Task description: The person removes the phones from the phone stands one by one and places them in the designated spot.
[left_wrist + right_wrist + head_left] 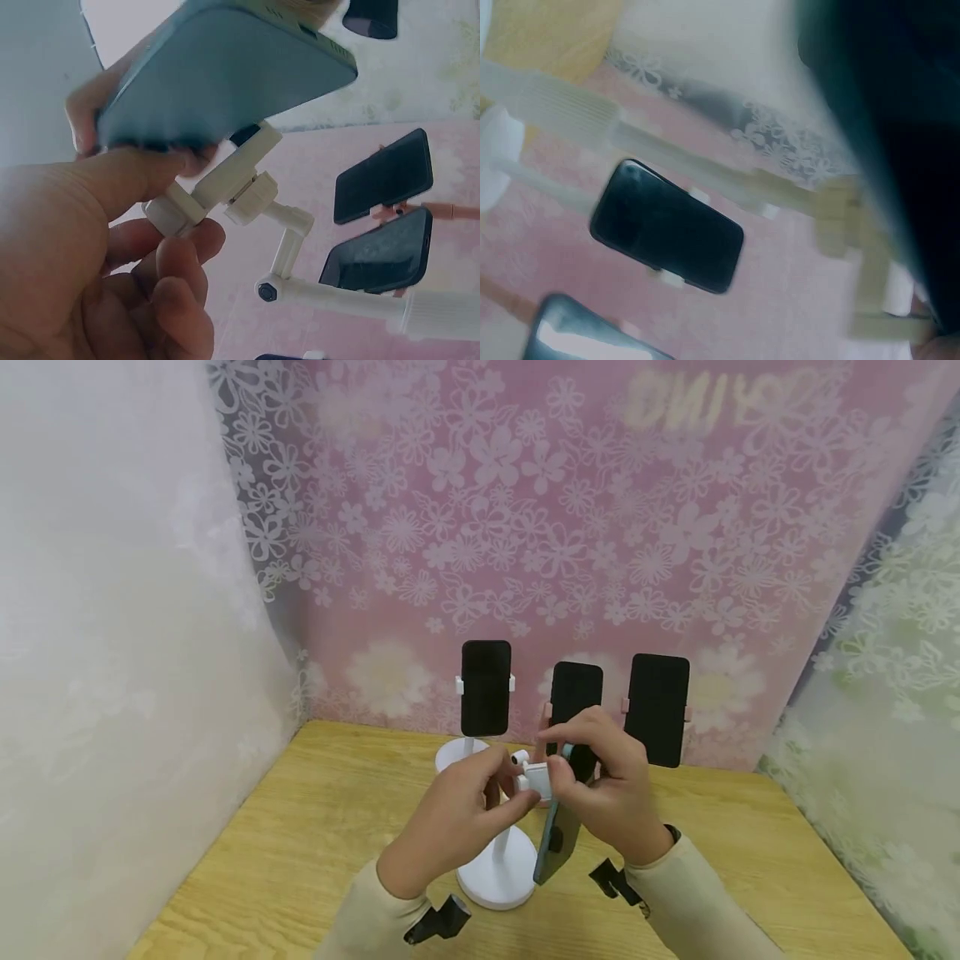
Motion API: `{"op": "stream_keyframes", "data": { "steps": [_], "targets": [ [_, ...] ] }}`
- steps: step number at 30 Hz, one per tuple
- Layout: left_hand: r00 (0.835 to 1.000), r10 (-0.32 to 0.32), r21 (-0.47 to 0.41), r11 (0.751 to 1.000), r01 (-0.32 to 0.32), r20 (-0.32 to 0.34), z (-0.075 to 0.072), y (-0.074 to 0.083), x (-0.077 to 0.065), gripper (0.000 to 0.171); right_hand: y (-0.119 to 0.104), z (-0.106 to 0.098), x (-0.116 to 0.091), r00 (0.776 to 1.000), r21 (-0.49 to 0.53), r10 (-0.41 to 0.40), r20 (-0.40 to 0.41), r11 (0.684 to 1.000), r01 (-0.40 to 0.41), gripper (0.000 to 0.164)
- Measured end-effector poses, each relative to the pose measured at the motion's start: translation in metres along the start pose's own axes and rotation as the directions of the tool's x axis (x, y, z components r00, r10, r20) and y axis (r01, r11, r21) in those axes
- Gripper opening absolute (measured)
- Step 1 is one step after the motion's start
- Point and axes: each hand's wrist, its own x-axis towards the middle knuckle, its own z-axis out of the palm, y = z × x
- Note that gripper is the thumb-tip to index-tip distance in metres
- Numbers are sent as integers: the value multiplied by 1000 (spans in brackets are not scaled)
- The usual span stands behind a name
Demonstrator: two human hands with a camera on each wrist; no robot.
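Observation:
A white phone stand rises from its round base point(498, 878) between the two arms. My left hand point(453, 810) pinches the white clamp point(537, 780) at the stand's top, thumb on one side and fingertips on the other, as the left wrist view also shows. In my right hand point(611, 781) a teal phone point(558, 843) is gripped by its edges, seen nearly edge-on right beside the clamp. From the left wrist the phone's flat back point(225, 75) tilts above the clamp and the jointed arm point(289, 251). In the right wrist view the phone is a dark blur.
Behind the hands, a black phone point(486, 687) sits upright in another white stand. Two more phones, a middle one point(576, 689) and a right one point(657, 710), stand in pink holders. Pink floral cloth point(525, 527) hangs behind the wooden table point(337, 810).

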Motion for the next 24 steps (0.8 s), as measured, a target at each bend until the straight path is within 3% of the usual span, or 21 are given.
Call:
{"op": "stream_keyframes", "data": {
  "steps": [5, 8, 11, 14, 18, 24],
  "targets": [
    [1000, -14, -8, 1000, 14, 1, -1, -3, 1, 20, -13, -9, -5, 987, -118, -140, -78, 985, 130, 16],
    [999, -31, -17, 999, 31, 5, -2, -4, 1, 22, -19, -13, -18, 971, -277, -228, -79, 940, 198, 23],
    [999, -47, -21, 999, 47, 5, -3, -3, 3, 23, -17, -21, -42, 969, -389, -245, -27, 895, 216, 29],
    [998, -56, -24, 998, 56, 4, -3, -2, 4, 25, -8, -32, -72, 983, -432, -180, 37, 884, 178, 28],
    [997, -74, -33, 997, 74, 1, -3, -2, 4, 25, 5, -49, -111, 994, -496, -19, 110, 865, 71, 28],
    [996, -94, -43, 995, 93, -12, -4, 0, 3, 23, 19, -68, -151, 961, -577, 206, 184, 815, -64, 33]
  ]
}}
